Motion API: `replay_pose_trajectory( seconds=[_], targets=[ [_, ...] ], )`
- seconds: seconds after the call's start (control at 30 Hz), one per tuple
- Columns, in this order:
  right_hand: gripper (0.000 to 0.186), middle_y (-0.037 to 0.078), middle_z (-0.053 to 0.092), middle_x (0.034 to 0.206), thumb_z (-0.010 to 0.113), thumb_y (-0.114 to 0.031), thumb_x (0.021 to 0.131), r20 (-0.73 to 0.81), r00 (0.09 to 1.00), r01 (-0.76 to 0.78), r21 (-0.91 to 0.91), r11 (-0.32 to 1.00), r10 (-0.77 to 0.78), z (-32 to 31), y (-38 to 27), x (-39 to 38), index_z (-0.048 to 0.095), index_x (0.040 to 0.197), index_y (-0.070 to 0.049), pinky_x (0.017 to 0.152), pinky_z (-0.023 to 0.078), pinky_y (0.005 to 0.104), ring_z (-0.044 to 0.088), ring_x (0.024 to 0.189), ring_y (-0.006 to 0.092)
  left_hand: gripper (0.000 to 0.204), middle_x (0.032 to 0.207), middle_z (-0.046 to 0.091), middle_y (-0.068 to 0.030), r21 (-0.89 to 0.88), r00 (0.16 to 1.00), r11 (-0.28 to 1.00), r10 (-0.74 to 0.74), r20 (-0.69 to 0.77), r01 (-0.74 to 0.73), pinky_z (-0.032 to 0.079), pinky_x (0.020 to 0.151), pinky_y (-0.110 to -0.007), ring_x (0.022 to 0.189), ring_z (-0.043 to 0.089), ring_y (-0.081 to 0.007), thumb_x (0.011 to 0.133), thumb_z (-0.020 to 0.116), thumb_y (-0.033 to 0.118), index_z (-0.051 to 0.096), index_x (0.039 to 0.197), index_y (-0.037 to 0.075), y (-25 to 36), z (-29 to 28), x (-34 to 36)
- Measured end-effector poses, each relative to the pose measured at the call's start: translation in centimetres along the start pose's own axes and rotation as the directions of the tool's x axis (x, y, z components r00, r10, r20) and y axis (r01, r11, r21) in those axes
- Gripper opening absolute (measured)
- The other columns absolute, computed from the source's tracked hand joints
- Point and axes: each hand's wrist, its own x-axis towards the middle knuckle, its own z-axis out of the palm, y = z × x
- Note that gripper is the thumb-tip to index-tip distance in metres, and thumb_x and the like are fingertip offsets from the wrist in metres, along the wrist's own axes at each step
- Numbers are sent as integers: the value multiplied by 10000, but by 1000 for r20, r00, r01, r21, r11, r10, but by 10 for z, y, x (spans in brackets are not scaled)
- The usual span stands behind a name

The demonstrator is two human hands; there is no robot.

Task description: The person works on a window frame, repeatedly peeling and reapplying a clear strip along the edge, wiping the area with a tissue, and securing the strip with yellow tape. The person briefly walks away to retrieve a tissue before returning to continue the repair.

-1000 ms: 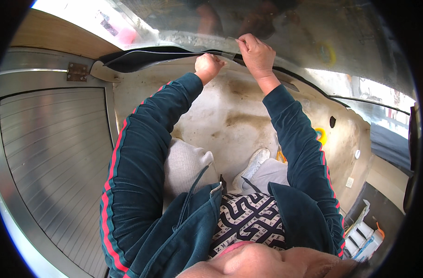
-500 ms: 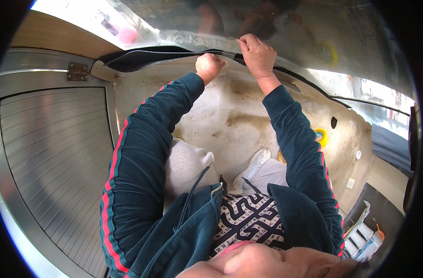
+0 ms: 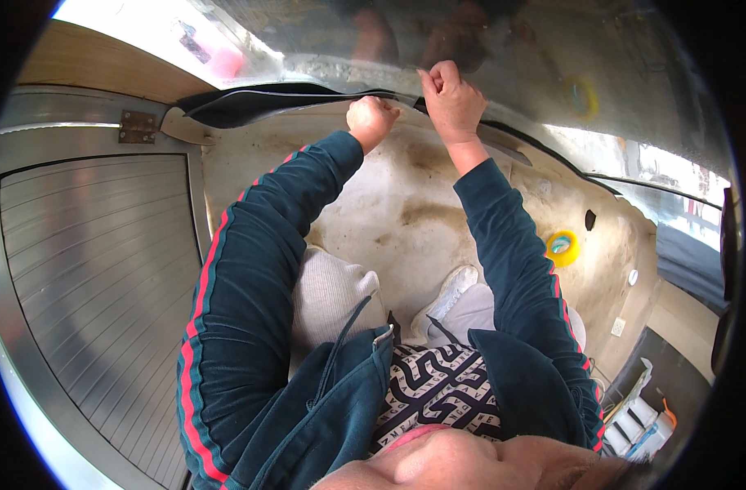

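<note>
At the upper middle, my left hand [image 3: 373,118] is closed at the lower edge of a black flexible strip [image 3: 250,102]; what its fingers grip is hidden. A little higher and to the right, my right hand [image 3: 452,106] has its fingers curled in a pinch against the glossy, reflective pane [image 3: 536,65], beside the black edging; I cannot make out what it holds. The black strip runs along the pane's bottom edge, sagging in a loop toward the left. Below and right of my right hand, a yellow tape roll [image 3: 562,248] shows beside my sleeve.
A metal door [image 3: 95,253] with a hinge [image 3: 136,126] stands at left, under a wooden board [image 3: 111,53]. A stained pale surface [image 3: 397,188] lies below the pane, around my legs and shoe [image 3: 442,302]. A socket [image 3: 617,326] and white items [image 3: 638,420] are at lower right.
My right hand and forearm have shifted slightly left, uncovering more of the yellow tape roll. My left hand has edged a little right and down, still closed.
</note>
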Motion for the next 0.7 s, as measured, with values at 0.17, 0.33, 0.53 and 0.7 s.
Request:
replay_pose_trajectory(
  seconds=[0.17, 0.33, 0.53, 0.7],
  targets=[
    [95, 13, 709, 766, 719, -168, 880, 21, 998, -62, 261, 963, 59, -15, -2, -9, 634, 875, -124, 588, 535, 348, 688, 642, 226, 283, 858, 756, -97, -16, 1000, 1000, 7, 6, -7, 573, 817, -378, 853, 728, -286, 775, 778, 419, 805, 854, 149, 0, -1, -1],
    [222, 105, 728, 1038, 560, 4, 917, 217, 974, -175, 517, 838, 69, -13, -4, -24, 693, 1087, -46, 793, 565, 335, 712, 885, 221, 284, 866, 758, -86, -15, 1000, 1000, -8, 27, 8, 564, 831, -382, 880, 714, -293, 773, 782, 427, 807, 858, 156, 1, -1, 0],
    [320, 122, 738, 1097, 456, 38, 920, 332, 934, -334, 684, 649, 131, 4, 1, -19, 696, 1124, -21, 905, 542, 313, 706, 1017, 221, 364, 858, 756, -109, 28, 1000, 1000, 6, 26, -6, 572, 795, -383, 836, 730, -279, 773, 783, 481, 803, 911, 145, -1, 0, 1],
    [329, 100, 743, 1113, 426, 48, 940, 423, 897, -421, 739, 525, 124, 10, 8, -20, 690, 1131, 8, 953, 523, 305, 692, 1064, 185, 364, 856, 757, -104, 27, 999, 1000, -3, 32, 3, 572, 803, -381, 835, 730, -274, 771, 781, 478, 802, 915, 144, -2, 2, 2]
  ],
)
